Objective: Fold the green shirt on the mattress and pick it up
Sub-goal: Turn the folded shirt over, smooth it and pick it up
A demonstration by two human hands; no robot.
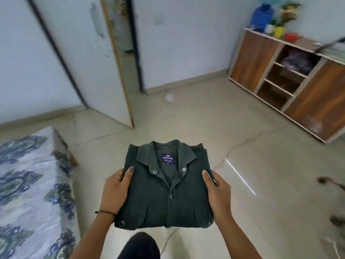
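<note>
The green shirt (164, 195) is folded into a compact rectangle, front side up, with the collar pointing away from the person. The collar is open and shows a dark blue label (168, 158). The shirt is held in the air above the floor (186, 124), clear of the mattress (28, 184), which lies at the lower left under a blue and white patterned cover.

The left hand (115, 193) grips the left edge of the shirt. Its thumb (128, 172) lies flat on top and its fingers curl beneath the fabric. A thin black band (105, 212) circles the left wrist. The right hand (218, 195) grips the right edge in the same way, with its thumb (207, 176) on top and its fingers under the fold.

A white door (89, 62) stands ajar ahead. A wooden cabinet (308, 96) with open shelves stands against the right wall
</note>
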